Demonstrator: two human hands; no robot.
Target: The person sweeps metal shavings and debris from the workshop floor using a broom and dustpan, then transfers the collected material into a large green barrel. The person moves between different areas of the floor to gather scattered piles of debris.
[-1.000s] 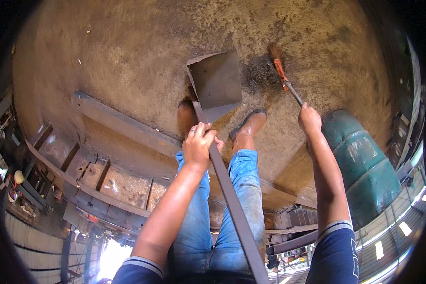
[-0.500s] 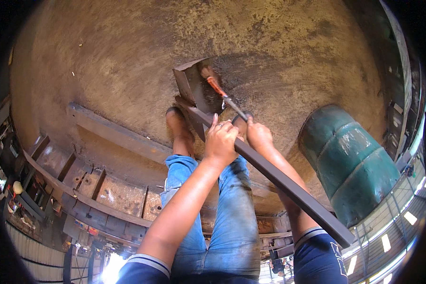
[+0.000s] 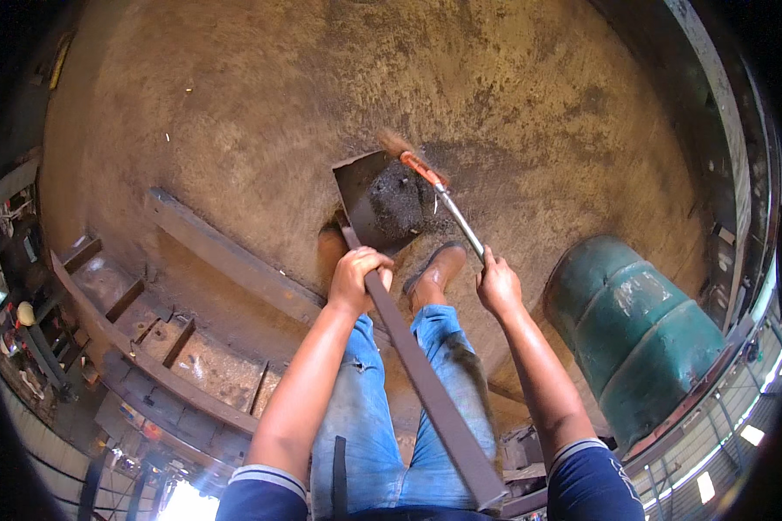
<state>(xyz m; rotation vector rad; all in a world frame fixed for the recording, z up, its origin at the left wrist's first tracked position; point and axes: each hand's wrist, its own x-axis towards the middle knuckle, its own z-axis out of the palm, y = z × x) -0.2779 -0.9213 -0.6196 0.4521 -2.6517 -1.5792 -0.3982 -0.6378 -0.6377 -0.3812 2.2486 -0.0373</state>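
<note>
Two grips are closed: the left grip (image 3: 358, 276) around the pan's handle (image 3: 426, 382), the right grip (image 3: 499, 284) around the brush's grey shaft (image 3: 462, 224). From the left grip, the pan (image 3: 354, 195) lies near 12 o'clock, on the floor (image 3: 235, 104), its handle running back toward 5. Dark grit (image 3: 400, 201) covers the pan's 3 o'clock side. The brush's orange head (image 3: 423, 170) is at 11 o'clock from the right grip, by the pan's 1 o'clock corner; its bristles are blurred. A green drum (image 3: 634, 339) is at the right grip's 4 o'clock.
</note>
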